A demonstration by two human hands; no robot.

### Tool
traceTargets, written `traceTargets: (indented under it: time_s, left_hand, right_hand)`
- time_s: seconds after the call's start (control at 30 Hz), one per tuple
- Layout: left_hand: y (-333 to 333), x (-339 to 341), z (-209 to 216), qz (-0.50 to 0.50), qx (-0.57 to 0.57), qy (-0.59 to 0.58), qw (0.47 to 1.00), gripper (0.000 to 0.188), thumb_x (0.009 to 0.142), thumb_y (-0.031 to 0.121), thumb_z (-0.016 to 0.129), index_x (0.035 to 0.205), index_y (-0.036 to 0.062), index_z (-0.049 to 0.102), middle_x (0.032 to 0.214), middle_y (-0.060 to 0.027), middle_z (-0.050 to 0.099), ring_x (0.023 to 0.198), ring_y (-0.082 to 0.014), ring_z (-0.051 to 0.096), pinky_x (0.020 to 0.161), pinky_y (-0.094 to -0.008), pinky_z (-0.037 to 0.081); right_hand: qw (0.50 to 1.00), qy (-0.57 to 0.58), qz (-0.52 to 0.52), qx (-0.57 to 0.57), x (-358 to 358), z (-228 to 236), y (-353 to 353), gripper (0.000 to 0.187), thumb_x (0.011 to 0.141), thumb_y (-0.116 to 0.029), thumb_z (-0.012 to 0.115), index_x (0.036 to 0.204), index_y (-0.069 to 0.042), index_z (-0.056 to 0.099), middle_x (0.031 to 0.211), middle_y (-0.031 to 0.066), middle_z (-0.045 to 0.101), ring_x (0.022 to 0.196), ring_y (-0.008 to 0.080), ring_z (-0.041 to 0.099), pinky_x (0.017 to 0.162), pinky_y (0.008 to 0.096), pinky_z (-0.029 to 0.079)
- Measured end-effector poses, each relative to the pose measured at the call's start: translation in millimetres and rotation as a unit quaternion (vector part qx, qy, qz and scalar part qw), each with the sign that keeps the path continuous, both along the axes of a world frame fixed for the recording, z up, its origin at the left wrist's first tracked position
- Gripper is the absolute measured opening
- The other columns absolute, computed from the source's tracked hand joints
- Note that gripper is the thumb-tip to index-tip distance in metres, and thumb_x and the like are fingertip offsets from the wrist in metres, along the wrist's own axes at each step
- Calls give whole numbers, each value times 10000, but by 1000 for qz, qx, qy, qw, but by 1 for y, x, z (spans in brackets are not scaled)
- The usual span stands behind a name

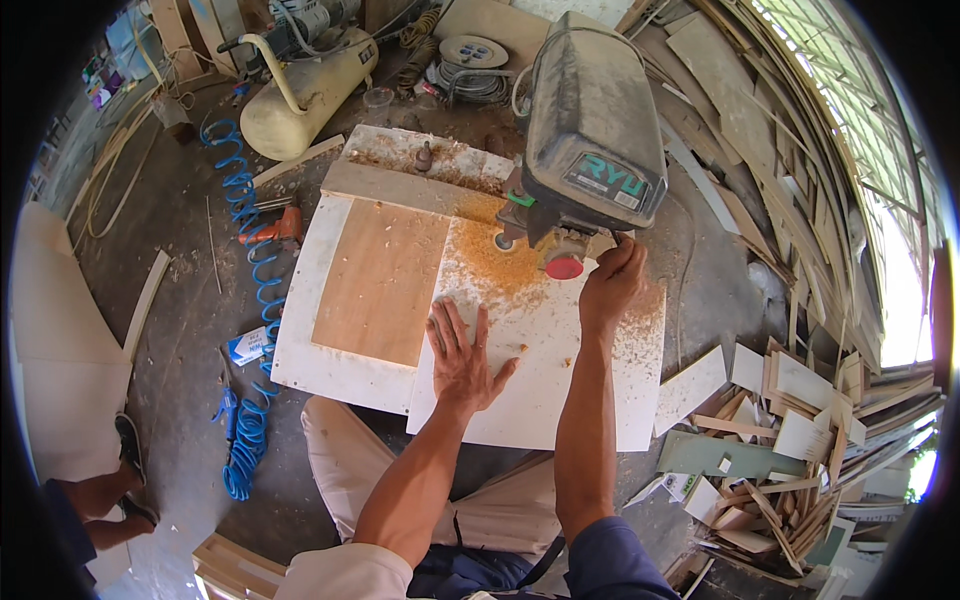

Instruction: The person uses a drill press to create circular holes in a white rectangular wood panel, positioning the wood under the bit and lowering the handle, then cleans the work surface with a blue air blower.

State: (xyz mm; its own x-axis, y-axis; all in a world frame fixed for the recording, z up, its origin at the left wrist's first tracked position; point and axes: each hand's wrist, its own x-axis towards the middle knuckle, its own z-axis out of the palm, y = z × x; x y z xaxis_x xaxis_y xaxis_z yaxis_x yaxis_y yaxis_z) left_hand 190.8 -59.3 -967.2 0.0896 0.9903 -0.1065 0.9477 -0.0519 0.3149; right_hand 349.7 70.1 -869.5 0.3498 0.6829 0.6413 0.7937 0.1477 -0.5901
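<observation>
A drill press (595, 120) with a dusty dark motor housing stands at the far side of the work table. My right hand (612, 285) is closed round its feed lever, beside a red round cap (564, 267); the grip hides most of the lever. My left hand (462, 368) lies flat with fingers spread on a white board (540, 400), its fingertips near the edge of a brown wood panel (380, 280). Orange-brown sawdust (490, 262) is heaped under the drill head and scattered over the board. A wooden strip (400, 188) runs along the panel's far edge.
A cream air compressor (305, 95) and a cable reel (472, 52) stand behind. A coiled blue air hose (268, 290) and an orange power tool (272, 228) lie left. Wood offcuts (770, 450) pile up right. Another person's feet (130, 490) show lower left.
</observation>
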Motion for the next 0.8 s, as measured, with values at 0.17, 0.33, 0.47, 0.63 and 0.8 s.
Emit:
traceTargets:
  time_s: [0.17,0.33,0.47,0.63,0.8]
  left_hand:
    - [0,1,-1,-1,5,0,1000,1000,932,728,426,1629,79,121,1604,-410,-43,1507,-551,-62,1203,-643,15]
    - [-1,0,-2,-1,3,1,1000,1003,932,727,425,1631,80,113,1604,-410,-45,1507,-552,-58,1203,-643,11]
    - [0,0,-3,-2,2,-3,1000,1002,934,728,419,1632,79,108,1605,-409,-48,1507,-552,-61,1203,-643,4]
    - [0,1,-2,-3,-1,-2,1000,1000,935,728,414,1630,76,111,1605,-408,-51,1506,-554,-65,1203,-645,1]
    - [-1,0,-3,-2,1,0,1000,994,937,727,408,1629,75,120,1605,-408,-53,1505,-555,-65,1202,-645,3]
  right_hand:
    - [1000,6,2,20,1,-5,2,195,1062,-123,452,1069,-31,623,746,157,625,670,367,615,616,459,440]
    - [1000,2,4,28,0,-6,2,233,1076,-173,430,1020,-36,610,688,119,597,596,294,587,584,431,438]
    - [1000,17,7,17,-1,-5,1,192,1067,-131,450,1034,-19,602,693,146,588,619,352,589,596,459,423]
    - [1000,8,1,25,1,-8,1,208,1070,-150,450,1053,-25,614,692,139,594,618,345,596,592,462,421]
    - [999,3,4,34,-2,-7,-1,209,1068,-155,456,1068,-29,624,707,139,607,625,339,605,593,457,428]
